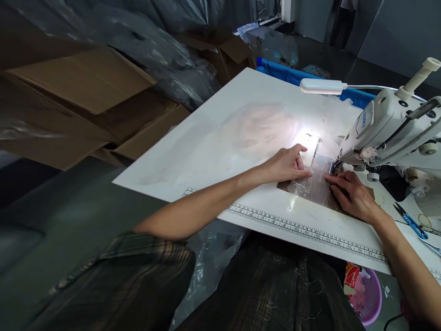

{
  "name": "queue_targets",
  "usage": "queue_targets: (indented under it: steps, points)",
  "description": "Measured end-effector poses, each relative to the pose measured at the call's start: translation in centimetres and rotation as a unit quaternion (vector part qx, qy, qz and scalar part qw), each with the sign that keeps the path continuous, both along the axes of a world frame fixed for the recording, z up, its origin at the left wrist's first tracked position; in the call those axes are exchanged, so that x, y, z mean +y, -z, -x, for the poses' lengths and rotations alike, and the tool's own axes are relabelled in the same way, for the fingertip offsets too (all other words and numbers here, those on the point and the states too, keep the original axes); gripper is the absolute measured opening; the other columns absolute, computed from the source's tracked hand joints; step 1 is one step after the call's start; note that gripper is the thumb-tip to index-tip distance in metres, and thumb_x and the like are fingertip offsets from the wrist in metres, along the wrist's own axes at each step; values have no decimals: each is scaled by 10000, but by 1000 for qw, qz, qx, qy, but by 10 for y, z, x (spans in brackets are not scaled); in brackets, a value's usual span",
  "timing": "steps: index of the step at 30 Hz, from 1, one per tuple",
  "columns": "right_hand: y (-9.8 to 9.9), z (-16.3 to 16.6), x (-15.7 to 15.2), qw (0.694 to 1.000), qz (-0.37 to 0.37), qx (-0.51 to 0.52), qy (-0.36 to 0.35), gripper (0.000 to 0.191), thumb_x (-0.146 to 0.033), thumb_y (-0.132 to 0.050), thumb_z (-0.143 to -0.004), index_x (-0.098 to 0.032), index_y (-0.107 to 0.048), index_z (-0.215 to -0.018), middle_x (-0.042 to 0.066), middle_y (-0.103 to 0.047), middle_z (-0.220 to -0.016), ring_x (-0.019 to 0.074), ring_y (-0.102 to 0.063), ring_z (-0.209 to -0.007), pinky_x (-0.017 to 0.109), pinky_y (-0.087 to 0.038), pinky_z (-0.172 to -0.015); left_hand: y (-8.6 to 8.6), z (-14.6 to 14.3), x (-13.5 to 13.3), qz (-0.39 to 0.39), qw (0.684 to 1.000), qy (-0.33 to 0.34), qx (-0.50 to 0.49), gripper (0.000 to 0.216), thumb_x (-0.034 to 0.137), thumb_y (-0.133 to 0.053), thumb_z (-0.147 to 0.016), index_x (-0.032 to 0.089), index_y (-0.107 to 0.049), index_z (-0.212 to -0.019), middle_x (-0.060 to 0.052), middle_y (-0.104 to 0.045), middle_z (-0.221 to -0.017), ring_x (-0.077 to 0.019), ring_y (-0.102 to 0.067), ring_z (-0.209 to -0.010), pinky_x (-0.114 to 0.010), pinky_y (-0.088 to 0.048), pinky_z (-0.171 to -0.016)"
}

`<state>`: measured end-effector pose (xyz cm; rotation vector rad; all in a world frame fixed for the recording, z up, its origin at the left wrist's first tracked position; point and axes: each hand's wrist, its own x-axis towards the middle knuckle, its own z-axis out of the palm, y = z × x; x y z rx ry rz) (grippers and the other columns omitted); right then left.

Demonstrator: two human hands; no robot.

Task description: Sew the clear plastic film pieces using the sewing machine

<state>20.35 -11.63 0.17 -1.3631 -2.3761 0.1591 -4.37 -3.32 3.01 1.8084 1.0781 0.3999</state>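
A thin see-through sheet point(320, 186) lies flat under the needle area of a white sewing machine point(386, 124). My left hand point(287, 164) is at its left side, thumb resting near the sheet's edge and index finger held apart, the other fingers curled. To the right, my right hand point(351, 194) lies with fingers stretched out, its fingertips touching the sheet close to the presser foot point(336, 166). Neither hand visibly grips anything. Whether the sheet is fabric or plastic film I cannot tell.
A lamp point(322, 86) lights the white table point(206, 142). Blue-handled scissors point(411, 221) lie at right. A printed ruler point(292, 226) runs along the front edge. Cardboard boxes point(86, 82) stand left, a purple basket point(375, 299) below, and a blue-sided bin point(282, 71) behind.
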Motion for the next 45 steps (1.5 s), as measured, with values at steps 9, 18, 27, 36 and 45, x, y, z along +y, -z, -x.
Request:
queue_targets:
  steps: [9, 18, 27, 36, 45]
  points:
    - [8, -3, -3, 997, -3, 75, -9, 322, -255, -447, -988, -234, -679, -1210, 94, -617, -991, 208, -634, -888, 382, -591, -765, 3, 0, 8, 38, 998, -38, -10, 504, 181, -748, -812, 136, -513, -1256, 64, -643, -662, -85, -587, -488, -229, -453, -565]
    - [18, -5, -5, 996, -2, 94, 2, 341, -206, -453, -963, -210, -675, -1222, 115, -608, -1072, 224, -625, -948, 430, -596, -829, 6, -6, 7, 54, 996, -65, -12, 495, 140, -765, -799, 132, -529, -1234, 56, -629, -681, -68, -547, -479, -222, -441, -516]
    - [13, -1, -5, 998, 22, 61, 3, 434, -193, -381, -981, -266, -587, -1356, 113, -579, -1041, 230, -593, -949, 441, -586, -827, 13, -4, 9, 40, 997, -62, -11, 540, 211, -797, -772, 148, -533, -1238, 40, -646, -715, -78, -556, -499, -235, -457, -530]
    - [7, -2, -13, 994, 31, 98, 28, 403, -222, -394, -995, -229, -593, -1345, 112, -609, -1074, 212, -623, -956, 392, -589, -825, 8, -5, 6, 38, 998, -58, -1, 546, 225, -789, -772, 135, -528, -1243, 37, -648, -728, -80, -567, -503, -247, -461, -551]
    - [-8, -8, -25, 994, 67, 80, -13, 335, -207, -444, -956, -240, -714, -1152, 116, -639, -1157, 241, -633, -1063, 433, -579, -893, 10, -1, 7, 35, 998, -44, -10, 482, 235, -742, -788, 146, -527, -1210, 47, -641, -700, -91, -588, -535, -245, -464, -574]
